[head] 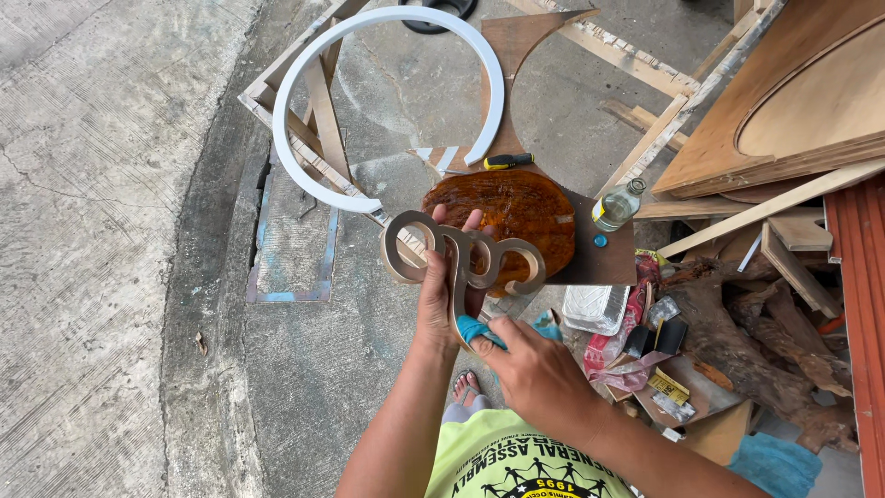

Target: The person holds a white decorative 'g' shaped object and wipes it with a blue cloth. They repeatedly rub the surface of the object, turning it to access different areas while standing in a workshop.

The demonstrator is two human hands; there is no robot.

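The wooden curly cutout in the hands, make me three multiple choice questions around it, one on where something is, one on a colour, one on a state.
1. Where does the white ring lie?
A. On the wooden frame beyond the hands
B. On the person's lap
C. On top of the glass bottle

2. What colour is the cloth that the right hand presses to the curly cutout?
A. Red
B. Blue
C. White

3. How does the glass bottle stand?
A. Capped
B. Smashed in pieces
C. Uncapped, its blue cap beside it

Answers:
1 A, the ring rests on the slatted wooden frame above the hands in the head view.
2 B, the blue cloth shows at the fingertips.
3 C, the neck is open and the small blue cap lies just below it.

The left hand grips the cutout from behind.
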